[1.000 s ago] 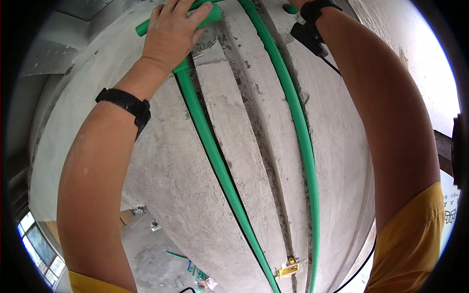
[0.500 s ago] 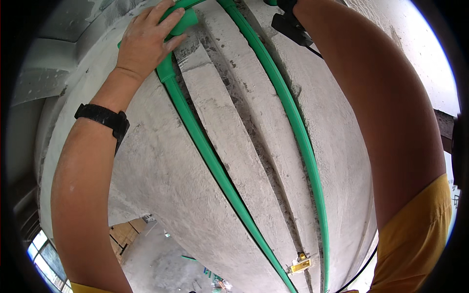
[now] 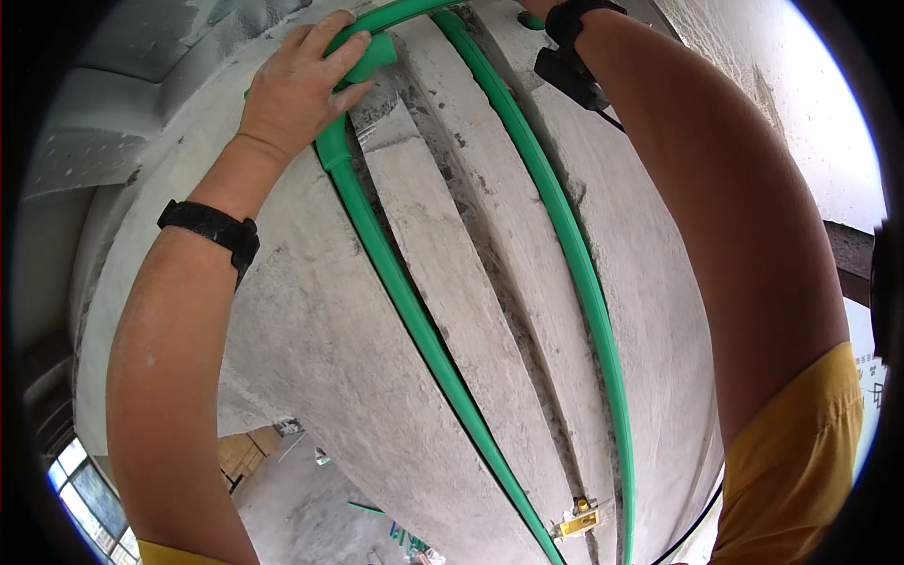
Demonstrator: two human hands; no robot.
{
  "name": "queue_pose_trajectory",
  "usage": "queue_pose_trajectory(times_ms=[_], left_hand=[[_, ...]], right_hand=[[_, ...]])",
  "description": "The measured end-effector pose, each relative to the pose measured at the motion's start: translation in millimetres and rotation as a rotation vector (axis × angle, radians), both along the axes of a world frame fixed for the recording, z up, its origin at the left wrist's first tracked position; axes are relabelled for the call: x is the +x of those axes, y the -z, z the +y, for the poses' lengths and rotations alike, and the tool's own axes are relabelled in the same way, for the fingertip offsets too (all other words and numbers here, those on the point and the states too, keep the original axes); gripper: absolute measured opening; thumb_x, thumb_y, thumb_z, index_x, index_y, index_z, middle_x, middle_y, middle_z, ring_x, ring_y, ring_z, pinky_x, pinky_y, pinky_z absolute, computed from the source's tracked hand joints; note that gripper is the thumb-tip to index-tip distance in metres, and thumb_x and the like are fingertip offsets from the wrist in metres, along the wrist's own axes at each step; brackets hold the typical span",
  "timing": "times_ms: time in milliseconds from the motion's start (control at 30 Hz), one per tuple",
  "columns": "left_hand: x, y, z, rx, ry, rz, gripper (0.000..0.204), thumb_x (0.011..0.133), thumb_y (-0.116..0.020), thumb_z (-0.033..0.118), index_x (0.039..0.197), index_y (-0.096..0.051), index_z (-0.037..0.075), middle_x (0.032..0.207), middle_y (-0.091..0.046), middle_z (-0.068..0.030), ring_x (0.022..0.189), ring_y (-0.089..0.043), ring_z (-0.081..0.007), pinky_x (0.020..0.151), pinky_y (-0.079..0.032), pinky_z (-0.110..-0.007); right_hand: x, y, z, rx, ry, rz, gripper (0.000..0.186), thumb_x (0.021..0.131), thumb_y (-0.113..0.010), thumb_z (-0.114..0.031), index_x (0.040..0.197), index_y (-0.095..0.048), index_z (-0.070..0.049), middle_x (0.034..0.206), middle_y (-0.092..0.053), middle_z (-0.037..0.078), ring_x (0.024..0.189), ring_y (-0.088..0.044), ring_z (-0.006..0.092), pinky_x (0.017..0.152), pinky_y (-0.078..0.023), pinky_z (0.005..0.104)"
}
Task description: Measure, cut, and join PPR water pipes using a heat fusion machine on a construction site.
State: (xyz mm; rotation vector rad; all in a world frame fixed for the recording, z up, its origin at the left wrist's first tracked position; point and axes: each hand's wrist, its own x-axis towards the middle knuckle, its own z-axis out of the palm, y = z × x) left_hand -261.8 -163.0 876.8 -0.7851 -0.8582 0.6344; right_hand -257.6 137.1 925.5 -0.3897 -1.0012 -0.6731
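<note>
My left hand [image 3: 301, 83] grips a green pipe fitting [image 3: 367, 58] at the top, fingers curled over it and the green pipe crossing there. Below it, a socket [image 3: 332, 146] joins a long green pipe [image 3: 414, 311] set in a wall groove. My right hand [image 3: 544, 11] is at the top edge beside another green piece, its fingers mostly out of sight; a black device [image 3: 565, 77] hangs by that wrist. A second green pipe [image 3: 574, 245] runs down another groove in the pale wall [image 3: 282, 330], with a bare groove [image 3: 508, 311] between.
A yellow box fitting [image 3: 579, 518] sits low on the wall beside a black cable [image 3: 692, 527]. At lower left are a window [image 3: 80, 490], brown boards [image 3: 250, 452] and a concrete floor [image 3: 311, 499] with scattered green pipe pieces. A bright panel [image 3: 829, 113] fills the upper right.
Compared with a second ago, my left hand and the fitting sit lower and further left in view, and the right arm has shifted a little left. The whole view has shifted slightly.
</note>
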Motion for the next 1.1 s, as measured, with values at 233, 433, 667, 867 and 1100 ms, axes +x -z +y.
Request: queue_pose_trajectory(times_ms=[233, 433, 667, 867, 1100], left_hand=[[2, 0, -1, -0.004, -0.011, 0.006, 0.05, 0.075, -0.08, 0.027, 0.12, -0.062, 0.016, 0.131, -0.054, -0.0018, 0.112, -0.057, -0.0252, 0.088, -0.056, -0.036], [3, -4, -4, -0.018, -0.022, 0.012, 0.051, 0.074, -0.079, 0.033, 0.12, -0.062, 0.016, 0.131, -0.054, -0.0012, 0.106, -0.058, -0.0255, 0.086, -0.057, -0.036], [16, -12, -15, -0.131, -0.115, -0.129, 0.047, 0.082, -0.07, 0.025, 0.127, -0.058, 0.016, 0.13, -0.054, -0.0096, 0.106, -0.059, -0.0291, 0.085, -0.057, -0.038], [20, -13, -17, -0.125, -0.173, -0.179, 0.053, 0.082, -0.067, 0.012, 0.133, -0.054, 0.02, 0.13, -0.054, -0.0107, 0.106, -0.059, -0.0299, 0.083, -0.057, -0.039], [12, 43, -19, -0.002, -0.169, -0.231, 0.05, 0.083, -0.064, 0.006, 0.131, -0.055, 0.017, 0.127, -0.053, -0.0125, 0.1, -0.059, -0.0313, 0.078, -0.058, -0.039]], right_hand=[[1, 8, 9, -0.046, -0.068, -0.026, 0.012, 0.088, -0.055, -0.005, 0.098, -0.06, -0.002, 0.09, -0.065, 0.015, 0.086, -0.064, 0.0317, 0.076, -0.048, 0.0389], [-6, -1, 13, 0.008, -0.267, 0.016, 0.013, 0.088, -0.053, -0.003, 0.098, -0.061, -0.002, 0.093, -0.066, 0.017, 0.087, -0.064, 0.0339, 0.077, -0.05, 0.041], [-10, 5, 13, 0.035, -0.108, 0.08, 0.011, 0.086, -0.055, -0.004, 0.095, -0.062, -0.003, 0.09, -0.065, 0.018, 0.087, -0.064, 0.0339, 0.075, -0.051, 0.039], [53, 47, -7, -0.268, -1.469, -0.177, 0.032, 0.094, -0.052, -0.031, 0.091, -0.071, -0.005, 0.085, -0.069, 0.005, 0.087, -0.066, 0.0242, 0.082, -0.05, 0.0387], [119, 313, -26, -0.111, -2.215, -0.84, 0.02, 0.097, -0.051, -0.013, 0.093, -0.062, 0.003, 0.078, -0.063, 0.011, 0.067, -0.063, 0.0181, 0.06, -0.053, 0.0327]])
